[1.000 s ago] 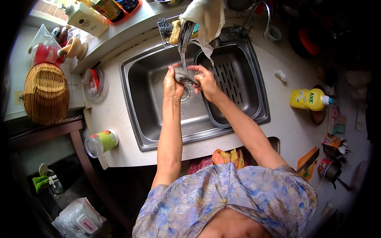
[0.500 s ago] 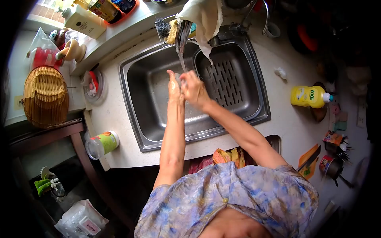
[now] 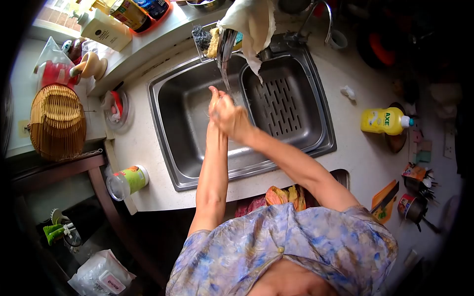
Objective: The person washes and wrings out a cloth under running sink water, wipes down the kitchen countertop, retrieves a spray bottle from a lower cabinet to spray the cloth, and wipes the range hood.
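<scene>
Over the left basin of the steel sink (image 3: 190, 106), my left hand (image 3: 215, 101) is held with its thumb raised, mostly covered by my right hand. My right hand (image 3: 231, 117) is closed and pressed across the left palm and wrist; motion blurs it. The grey cloth seen earlier cannot be made out between them. Water runs from the faucet (image 3: 227, 47) just above the hands. A pale cloth (image 3: 252, 24) hangs over the faucet. In the right basin sits a slotted drain tray (image 3: 281, 106).
A yellow AXE bottle (image 3: 385, 121) lies right of the sink, near a crumpled white scrap (image 3: 348, 92). A green-labelled jar (image 3: 131, 180) and a clear container with a red band (image 3: 116, 106) are on the left. Sponges (image 3: 213, 42) sit behind the faucet.
The hands have come together; my right hand has moved left and down over my left. The grey cloth, visible between them a second ago, is now hidden.
</scene>
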The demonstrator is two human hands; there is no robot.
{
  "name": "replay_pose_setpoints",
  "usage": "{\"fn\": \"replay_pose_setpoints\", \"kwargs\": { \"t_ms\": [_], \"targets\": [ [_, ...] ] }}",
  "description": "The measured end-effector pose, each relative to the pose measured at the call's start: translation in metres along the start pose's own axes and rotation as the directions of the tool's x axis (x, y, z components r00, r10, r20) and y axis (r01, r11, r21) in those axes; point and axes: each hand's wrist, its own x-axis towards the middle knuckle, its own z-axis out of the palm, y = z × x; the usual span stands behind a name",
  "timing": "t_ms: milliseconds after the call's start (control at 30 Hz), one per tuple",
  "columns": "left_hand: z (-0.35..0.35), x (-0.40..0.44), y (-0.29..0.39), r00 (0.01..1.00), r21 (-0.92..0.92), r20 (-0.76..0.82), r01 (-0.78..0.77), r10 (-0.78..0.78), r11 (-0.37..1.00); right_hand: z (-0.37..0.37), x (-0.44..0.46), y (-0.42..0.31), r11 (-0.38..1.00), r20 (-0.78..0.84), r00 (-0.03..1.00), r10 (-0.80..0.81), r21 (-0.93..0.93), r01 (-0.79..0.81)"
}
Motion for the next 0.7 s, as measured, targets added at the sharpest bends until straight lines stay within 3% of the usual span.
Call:
{"fn": "replay_pose_setpoints", "kwargs": {
  "t_ms": [33,67,100,167,200,233,267,300,333,433,500,533,567,600,633,667,700],
  "targets": [
    [-0.008,0.001,-0.005,0.999,-0.047,0.051,-0.003,0.006,0.999,0.006,0.007,0.009,0.999,-0.027,1.0,-0.003,-0.034,0.002],
    [0.066,-0.019,0.01,0.914,-0.101,-0.404,-0.016,-0.026,0.995,0.005,0.02,0.016,0.983,-0.039,0.988,0.147,-0.101,-0.151],
    [0.1,-0.031,0.023,0.861,-0.037,-0.506,0.048,-0.06,0.998,0.007,0.027,0.037,0.971,-0.021,0.971,0.238,-0.01,-0.238],
    [0.036,-0.018,0.023,0.996,-0.115,-0.07,0.049,-0.057,0.992,0.005,0.032,0.061,0.957,-0.031,0.968,0.25,0.16,-0.242],
    [0.036,-0.018,0.029,0.998,-0.146,-0.056,0.025,-0.033,0.989,0.013,0.028,0.08,0.777,0.203,0.874,0.442,0.401,-0.486],
    [0.059,-0.028,0.037,0.985,-0.065,-0.171,-0.048,0.036,0.997,-0.002,0.033,0.069,0.78,0.202,0.877,0.437,0.399,-0.481],
    [0.056,-0.027,0.039,0.975,-0.039,-0.196,-0.11,0.1,0.993,-0.02,0.034,0.057,0.465,0.412,0.722,0.556,0.565,-0.681],
    [0.048,-0.026,0.042,0.962,-0.009,-0.222,-0.167,0.161,0.986,-0.033,0.032,0.046,0.069,0.631,0.534,0.563,0.607,-0.792],
    [0.031,-0.023,0.044,0.972,-0.106,-0.164,-0.188,0.169,0.977,-0.034,0.028,0.048,-0.047,0.676,0.518,0.524,0.63,-0.775],
    [0.017,-0.016,0.039,0.957,-0.204,-0.248,-0.201,0.148,0.958,-0.032,0.015,0.043,-0.07,0.674,0.526,0.519,0.646,-0.76],
    [0.018,-0.015,0.033,0.963,-0.193,-0.256,-0.141,0.089,0.971,-0.029,0.003,0.029,0.008,0.625,0.574,0.53,0.673,-0.74],
    [0.008,-0.008,0.026,0.959,-0.194,-0.273,-0.126,0.07,0.973,-0.027,-0.002,0.015,0.426,0.416,0.785,0.459,0.672,-0.606],
    [-0.002,0.0,0.018,0.956,-0.195,-0.29,-0.112,0.052,0.974,-0.018,-0.005,0.01,0.766,0.207,0.952,0.226,0.565,-0.305],
    [0.016,-0.003,0.017,0.986,-0.229,-0.163,-0.058,0.021,0.972,-0.01,-0.009,0.005,0.949,-0.027,0.999,-0.035,0.313,0.042],
    [0.015,0.0,0.013,0.997,-0.326,-0.067,0.018,-0.042,0.945,-0.017,-0.009,-0.016,0.969,-0.023,0.997,-0.068,0.238,0.071],
    [0.004,0.006,0.009,0.971,-0.333,0.236,0.111,-0.031,0.936,-0.014,-0.009,-0.016,0.99,0.103,0.994,-0.039,0.138,0.025],
    [0.002,0.005,0.003,0.942,-0.341,0.335,0.137,-0.016,0.93,-0.013,-0.009,-0.014,0.999,0.223,0.975,0.002,0.031,-0.009]
  ]
}}
